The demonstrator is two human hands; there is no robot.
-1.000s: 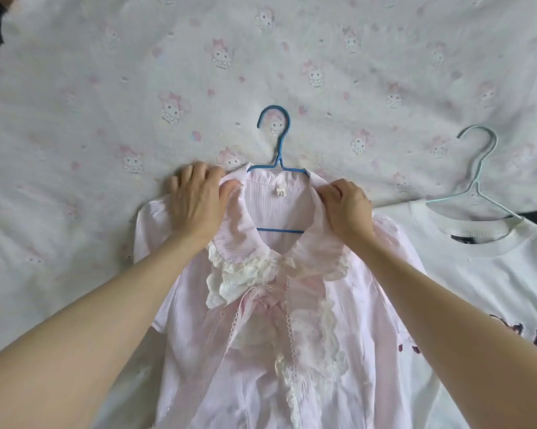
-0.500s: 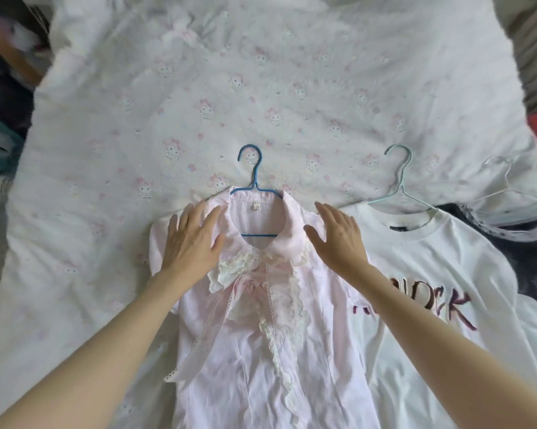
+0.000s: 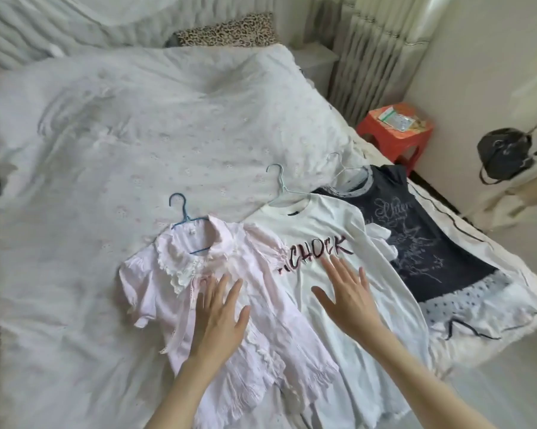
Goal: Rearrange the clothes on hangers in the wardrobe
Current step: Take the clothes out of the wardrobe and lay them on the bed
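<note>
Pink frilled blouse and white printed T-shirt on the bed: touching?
Touching. The head view shows the pink frilled blouse lying over the edge of the white printed T-shirt, covering the start of its lettering; no bedding shows between them.

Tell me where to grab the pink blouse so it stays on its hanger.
Probably take the blue hanger by its hook, reaching from the far side of the pink blouse. The hook lies bare on the quilt beyond the collar, while the hanger's shoulders sit inside the blouse, so lifting there should carry the garment along.
</note>
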